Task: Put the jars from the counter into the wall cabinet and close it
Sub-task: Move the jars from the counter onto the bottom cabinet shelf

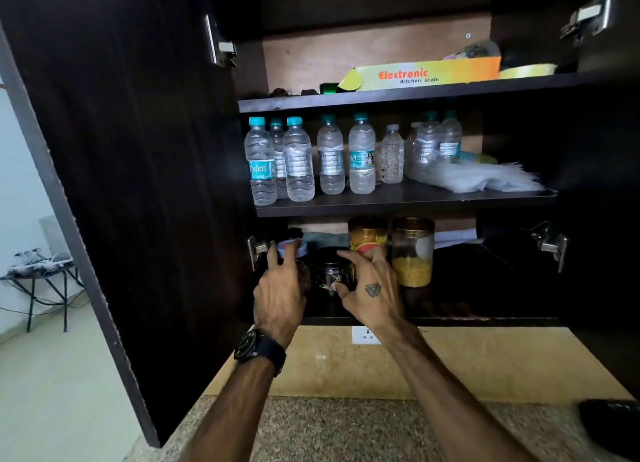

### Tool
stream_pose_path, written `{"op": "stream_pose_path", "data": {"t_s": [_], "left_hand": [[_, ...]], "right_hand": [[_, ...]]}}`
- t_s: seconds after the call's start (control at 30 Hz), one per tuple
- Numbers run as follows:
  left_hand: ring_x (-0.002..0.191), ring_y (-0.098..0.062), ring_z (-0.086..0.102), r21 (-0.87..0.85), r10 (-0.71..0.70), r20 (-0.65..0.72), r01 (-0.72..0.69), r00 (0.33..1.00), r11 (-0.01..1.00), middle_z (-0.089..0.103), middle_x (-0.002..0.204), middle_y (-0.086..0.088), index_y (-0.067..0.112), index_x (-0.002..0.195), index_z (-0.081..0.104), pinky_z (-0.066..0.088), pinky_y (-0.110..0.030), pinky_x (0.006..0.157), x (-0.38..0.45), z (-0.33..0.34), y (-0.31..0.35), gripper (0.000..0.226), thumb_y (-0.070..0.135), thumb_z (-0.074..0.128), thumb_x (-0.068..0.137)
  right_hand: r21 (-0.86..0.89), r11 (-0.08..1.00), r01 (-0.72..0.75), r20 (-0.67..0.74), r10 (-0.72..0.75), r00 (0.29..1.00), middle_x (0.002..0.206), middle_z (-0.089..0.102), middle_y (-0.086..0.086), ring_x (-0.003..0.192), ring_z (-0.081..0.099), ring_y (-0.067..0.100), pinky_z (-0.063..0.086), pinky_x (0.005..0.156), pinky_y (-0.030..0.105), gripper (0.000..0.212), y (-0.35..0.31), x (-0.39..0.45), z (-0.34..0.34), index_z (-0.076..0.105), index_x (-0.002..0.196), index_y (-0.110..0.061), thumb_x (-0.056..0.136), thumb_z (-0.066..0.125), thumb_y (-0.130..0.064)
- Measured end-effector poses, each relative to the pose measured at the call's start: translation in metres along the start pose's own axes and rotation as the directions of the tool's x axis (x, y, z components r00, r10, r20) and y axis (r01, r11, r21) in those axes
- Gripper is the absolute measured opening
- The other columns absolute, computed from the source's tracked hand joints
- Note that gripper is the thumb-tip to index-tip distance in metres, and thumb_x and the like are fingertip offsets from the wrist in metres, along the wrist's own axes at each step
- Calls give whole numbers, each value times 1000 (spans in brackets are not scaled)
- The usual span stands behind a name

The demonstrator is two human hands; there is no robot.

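The wall cabinet stands open, and its bottom shelf (485,321) holds several jars. My left hand (280,297) is wrapped around a jar with a blue-grey lid (293,247) at the shelf's left end. Beside it stands a dark, shiny jar (329,267); my right hand (372,290) grips its right side with thumb and forefinger. Behind my right hand is a yellow jar with a gold lid (367,234). To its right stands a clear jar of yellow lentils (412,257). No jar shows on the granite counter (346,434).
The left door (121,149) swings wide open toward me; the right door's hinges (550,245) show at the right. Water bottles (298,160) fill the middle shelf, and a kitchen-scale box (422,75) lies on top. A dark object (613,423) sits at the counter's right.
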State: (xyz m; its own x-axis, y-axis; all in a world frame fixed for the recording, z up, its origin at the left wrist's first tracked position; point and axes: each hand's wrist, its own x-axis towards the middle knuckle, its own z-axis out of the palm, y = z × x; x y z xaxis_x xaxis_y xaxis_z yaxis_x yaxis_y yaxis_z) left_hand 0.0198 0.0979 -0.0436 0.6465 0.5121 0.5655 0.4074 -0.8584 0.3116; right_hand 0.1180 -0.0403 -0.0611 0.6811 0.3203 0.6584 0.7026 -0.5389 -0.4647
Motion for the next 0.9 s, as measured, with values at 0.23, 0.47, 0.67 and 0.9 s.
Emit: {"op": "stream_pose_path", "data": {"t_s": [0.23,0.47,0.67,0.9], "left_hand": [[107,-45,77,-77,31,-2,-32,1000,997,43,164,-12,35,168,23,62,-55,85,-2,6,0,92,21,80,96],[113,-48,74,-135,31,21,-28,999,990,40,168,-12,35,169,21,60,-57,90,7,13,-3,94,18,79,97],[142,-44,60,-286,37,1,-35,999,958,20,179,-15,27,175,3,58,-57,109,-16,19,-5,111,15,80,97],[154,-19,43,-402,314,-231,-385,921,831,43,166,4,31,158,51,43,-37,124,-96,32,4,61,23,72,102]], "right_hand": [[-76,997,-11,-2,11,1000,126,57,2,122,67,26,61,103,39,69,1,16,3,69,149,-33,85,91,-43],[-54,999,5,13,-5,1000,126,66,2,115,71,22,63,100,41,69,5,21,7,66,153,-28,88,90,-34],[244,969,-23,173,-21,985,112,68,-9,97,74,13,68,91,35,91,21,-1,3,47,167,-30,89,93,-21],[431,901,-55,85,21,996,124,76,-17,121,72,-1,57,105,16,69,43,-80,-43,57,157,-41,95,86,-41]]}}
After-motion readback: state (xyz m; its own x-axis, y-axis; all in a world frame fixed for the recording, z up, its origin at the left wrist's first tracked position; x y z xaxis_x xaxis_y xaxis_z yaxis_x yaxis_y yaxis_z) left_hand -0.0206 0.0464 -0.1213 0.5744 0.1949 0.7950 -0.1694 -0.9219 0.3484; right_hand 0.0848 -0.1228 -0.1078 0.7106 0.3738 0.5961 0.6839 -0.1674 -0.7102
